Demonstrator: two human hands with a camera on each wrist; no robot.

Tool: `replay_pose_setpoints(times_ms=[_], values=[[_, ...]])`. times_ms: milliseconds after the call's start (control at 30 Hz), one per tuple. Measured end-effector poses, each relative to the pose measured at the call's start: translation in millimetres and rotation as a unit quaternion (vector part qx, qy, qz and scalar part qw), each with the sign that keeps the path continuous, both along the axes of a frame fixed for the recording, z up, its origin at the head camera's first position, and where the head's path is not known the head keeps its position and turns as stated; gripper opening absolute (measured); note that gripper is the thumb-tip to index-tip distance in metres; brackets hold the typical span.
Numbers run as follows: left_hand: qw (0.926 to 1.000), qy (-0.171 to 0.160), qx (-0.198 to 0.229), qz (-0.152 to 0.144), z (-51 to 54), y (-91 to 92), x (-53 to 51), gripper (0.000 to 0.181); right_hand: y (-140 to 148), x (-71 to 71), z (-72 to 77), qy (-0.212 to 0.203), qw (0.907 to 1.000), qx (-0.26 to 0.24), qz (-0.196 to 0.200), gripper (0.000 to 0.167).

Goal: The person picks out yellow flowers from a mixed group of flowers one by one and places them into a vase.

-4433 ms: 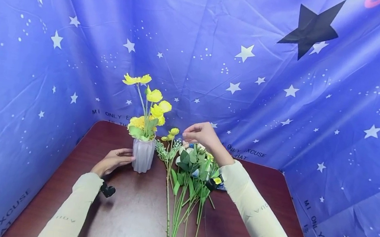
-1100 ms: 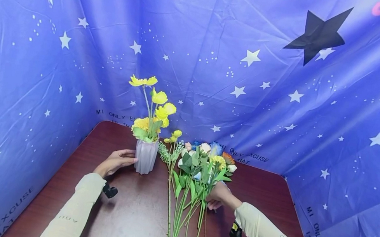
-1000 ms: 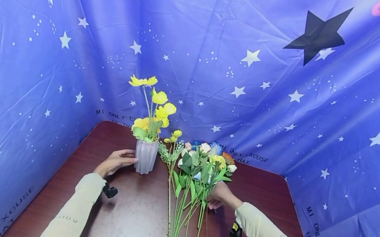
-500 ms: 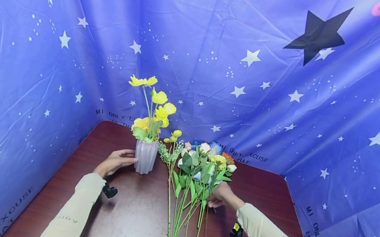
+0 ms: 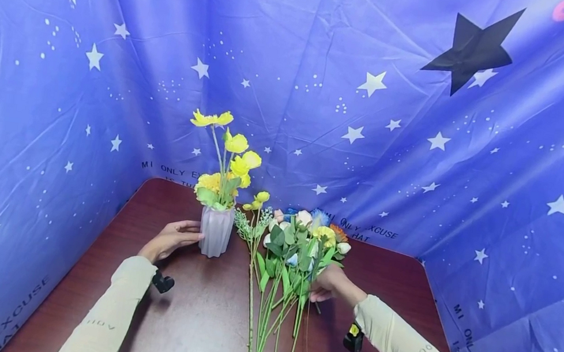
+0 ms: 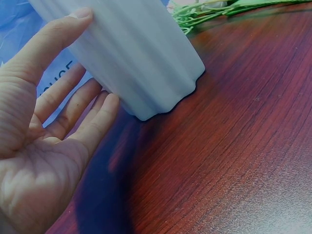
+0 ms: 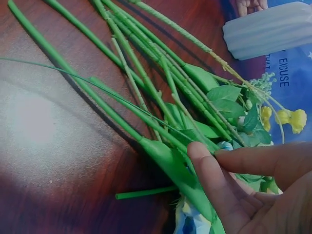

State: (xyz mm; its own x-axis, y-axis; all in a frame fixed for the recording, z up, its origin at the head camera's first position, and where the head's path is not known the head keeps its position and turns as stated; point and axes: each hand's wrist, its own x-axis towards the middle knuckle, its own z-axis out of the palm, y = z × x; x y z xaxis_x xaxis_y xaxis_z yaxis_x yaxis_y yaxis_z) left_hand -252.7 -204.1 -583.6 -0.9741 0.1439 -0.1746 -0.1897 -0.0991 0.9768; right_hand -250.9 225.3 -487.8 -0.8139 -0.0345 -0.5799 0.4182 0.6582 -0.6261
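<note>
Looks partway along — has yellow flowers standing in the vase, loose flowers left on the table beside it. Touches vase with left hand's loosely spread fingers; seems to pinch a green stem with right hand's fingertips.

Left of centre, the left hand touches a pale vase of yellow flowers; right of centre, the right hand meets loose flowers lying across the counter.

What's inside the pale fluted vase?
Yellow flowers with green leaves rise from the vase. Its walls cover the lower ends of the stems, so anything else inside cannot be seen.
</note>
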Motion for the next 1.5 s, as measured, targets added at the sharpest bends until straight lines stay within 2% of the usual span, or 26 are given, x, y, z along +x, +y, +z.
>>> replay_pose_setpoints(times_ms=[333, 533, 667, 800, 1200, 1333, 1500], values=[[1.0, 0.0, -0.003, 0.003, 4.2, -0.2, 0.7, 0.066, -5.9, -3.3, 6.2, 0.039, 0.999, -0.016, -0.016, 0.007], [1.0, 0.005, 0.003, 0.0, 4.6, 0.2, 1.2, 0.066, -9.0, -4.4, 15.4, 0.056, 0.9977, -0.035, -0.017, 0.007], [1.0, 0.003, 0.003, 0.001, 3.7, 0.2, 1.2, 0.066, -11.7, -4.9, 21.7, 0.055, 0.9966, -0.061, -0.007, 0.01], [1.0, 0.001, 0.004, 0.002, 2.7, -0.1, 1.0, 0.065, -16.5, -6.0, 27.6, 0.049, 0.996, -0.075, 0.004, 0.004], [1.0, -0.003, 0.007, 0.002, 1.4, 1.0, 1.4, 0.065, -25.6, -13.3, 47.8, 0.039, 0.9963, -0.073, 0.024, 0.012], [1.0, -0.003, 0.007, 0.002, 0.5, 0.9, 0.7, 0.065, -26.7, -14.7, 53.3, 0.02, 0.9961, -0.079, 0.034, 0.012], [1.0, -0.002, -0.001, 0.0, 0.9, -0.2, 0.0, 0.066, -26.9, -18.4, 60.4, -0.006, 0.9955, -0.077, 0.055, 0.004]])
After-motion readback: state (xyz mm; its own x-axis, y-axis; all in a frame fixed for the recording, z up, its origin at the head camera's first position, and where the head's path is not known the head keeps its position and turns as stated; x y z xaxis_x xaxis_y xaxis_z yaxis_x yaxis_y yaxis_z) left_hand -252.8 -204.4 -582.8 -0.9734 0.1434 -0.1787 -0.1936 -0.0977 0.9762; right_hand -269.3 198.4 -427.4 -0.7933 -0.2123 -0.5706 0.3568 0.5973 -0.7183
